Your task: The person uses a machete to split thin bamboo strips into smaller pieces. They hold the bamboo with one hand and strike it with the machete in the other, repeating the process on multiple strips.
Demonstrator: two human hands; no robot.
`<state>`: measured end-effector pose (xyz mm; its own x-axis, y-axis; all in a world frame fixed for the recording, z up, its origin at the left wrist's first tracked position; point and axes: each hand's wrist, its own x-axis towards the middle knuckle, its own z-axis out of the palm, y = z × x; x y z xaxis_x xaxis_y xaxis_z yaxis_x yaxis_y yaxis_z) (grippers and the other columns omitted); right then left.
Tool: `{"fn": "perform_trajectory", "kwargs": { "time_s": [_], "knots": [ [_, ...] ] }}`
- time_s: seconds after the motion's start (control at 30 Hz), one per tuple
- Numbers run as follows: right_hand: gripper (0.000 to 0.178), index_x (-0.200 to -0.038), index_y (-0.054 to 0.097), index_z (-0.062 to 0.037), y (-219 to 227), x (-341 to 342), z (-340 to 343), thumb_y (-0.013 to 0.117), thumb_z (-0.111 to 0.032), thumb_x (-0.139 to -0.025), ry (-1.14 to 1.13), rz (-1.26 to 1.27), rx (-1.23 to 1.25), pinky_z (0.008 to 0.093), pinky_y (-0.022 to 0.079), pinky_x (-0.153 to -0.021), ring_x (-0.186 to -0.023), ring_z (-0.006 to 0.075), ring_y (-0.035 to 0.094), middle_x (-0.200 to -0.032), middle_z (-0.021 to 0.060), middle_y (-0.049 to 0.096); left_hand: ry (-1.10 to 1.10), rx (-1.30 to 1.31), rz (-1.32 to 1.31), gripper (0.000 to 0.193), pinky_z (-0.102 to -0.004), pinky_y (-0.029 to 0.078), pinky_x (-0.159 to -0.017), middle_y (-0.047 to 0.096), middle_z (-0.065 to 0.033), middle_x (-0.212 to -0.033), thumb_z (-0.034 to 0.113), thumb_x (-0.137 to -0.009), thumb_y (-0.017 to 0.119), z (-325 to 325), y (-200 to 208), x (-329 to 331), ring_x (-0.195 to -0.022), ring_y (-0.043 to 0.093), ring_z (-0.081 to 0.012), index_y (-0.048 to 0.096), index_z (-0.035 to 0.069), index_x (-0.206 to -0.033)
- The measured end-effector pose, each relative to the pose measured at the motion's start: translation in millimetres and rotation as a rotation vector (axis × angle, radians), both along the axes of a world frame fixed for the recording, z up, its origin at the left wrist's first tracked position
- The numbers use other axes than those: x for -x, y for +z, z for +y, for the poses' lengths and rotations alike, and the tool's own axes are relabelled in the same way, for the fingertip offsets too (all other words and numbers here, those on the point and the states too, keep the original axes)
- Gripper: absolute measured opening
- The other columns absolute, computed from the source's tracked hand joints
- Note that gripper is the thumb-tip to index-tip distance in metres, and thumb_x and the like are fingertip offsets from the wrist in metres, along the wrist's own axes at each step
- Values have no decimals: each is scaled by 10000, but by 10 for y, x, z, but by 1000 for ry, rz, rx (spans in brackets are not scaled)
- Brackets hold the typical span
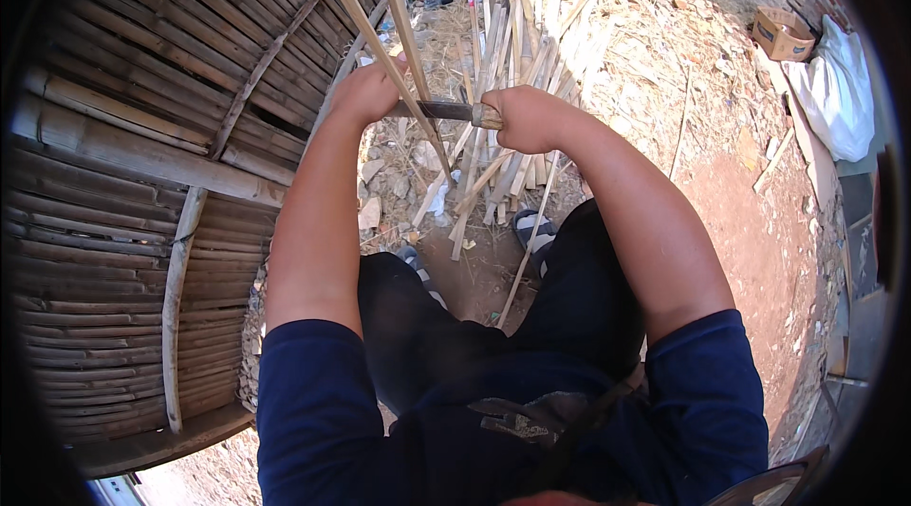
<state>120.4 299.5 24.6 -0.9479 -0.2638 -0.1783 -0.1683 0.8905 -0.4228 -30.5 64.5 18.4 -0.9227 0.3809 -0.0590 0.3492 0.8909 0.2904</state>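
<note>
My right hand [525,119] is closed around the wooden handle of a large knife [451,111]. Its dark blade lies level and points left, crossing a split length of pale bamboo. The bamboo's two halves, a left strip [368,27] and a right strip [399,8], spread apart at the upper end and come close together lower down. On the left, my left hand [368,93] is closed at the left strip, close to the blade's tip. Its fingers are partly hidden, so their exact hold on the strip is hard to see.
A slatted bamboo wall [123,212] rises close on my left. Split bamboo strips [512,41] lie piled ahead on the littered ground, some reaching my sandals [534,233]. A cardboard box [783,34] and a white sack [835,93] stand at the far right.
</note>
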Motion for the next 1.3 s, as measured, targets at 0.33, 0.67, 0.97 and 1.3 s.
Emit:
{"fn": "perform_trajectory", "kwargs": {
  "time_s": [0.33,0.67,0.97,1.3],
  "knots": [
    [312,-1190,604,-70,-320,-144,-191,581,8,-889,-144,30,-158,477,575,-821,-987,358,720,-1005,184,726,-1,44,-147,657,-442,418,-1096,579,-208,-1437,641,-1029,376,-88,-463,31,-1359,523,-378,576,146,-1412],
    [341,-1203,602,-39,-295,-49,-239,607,-10,-863,-92,-39,-61,485,565,-842,-1022,380,704,-1046,200,723,14,8,-141,731,-432,381,-1142,586,-198,-1437,717,-1000,345,-122,-264,-54,-1374,513,-377,577,189,-1449],
    [279,-1165,592,-46,-278,-291,-320,620,-97,-892,-122,31,-128,502,572,-790,-946,369,722,-978,186,728,-105,-368,-39,572,-401,437,-1067,658,-173,-1310,521,-1056,396,-267,-420,88,-1242,607,-318,618,76,-1338],
    [280,-1118,627,-52,-516,-375,-441,675,-85,-844,-145,98,-50,476,585,-779,-931,360,730,-968,163,736,-354,-1284,165,851,-453,435,-1103,594,-209,-1357,700,-1028,291,-350,1513,-757,-1299,569,-349,455,-35,-1424]
  ]
}}
